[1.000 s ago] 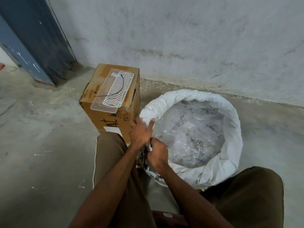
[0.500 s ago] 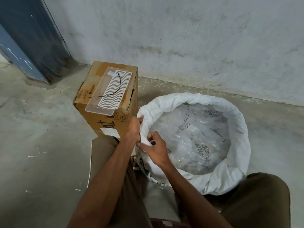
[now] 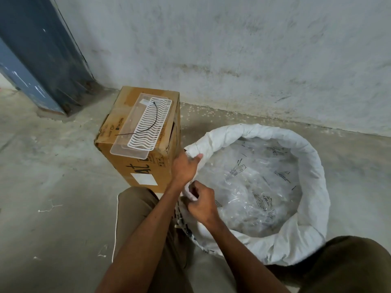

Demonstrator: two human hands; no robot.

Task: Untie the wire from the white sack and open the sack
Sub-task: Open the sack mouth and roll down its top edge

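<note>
- While your left hand grips the rolled rim at 9 o'clock on the sack, your right hand pinches the same rim just below it, toward 8 o'clock.
- Rim fabric runs straight on from your fingers along the mouth's edge, so both hands are equally near; the next fold likely continues toward 7 o'clock.
- Clear plastic fills the open mouth.
- Wire lies off the sack, on the tray atop the box, at 10 o'clock.
- Your knee crowds the near rim.
</note>
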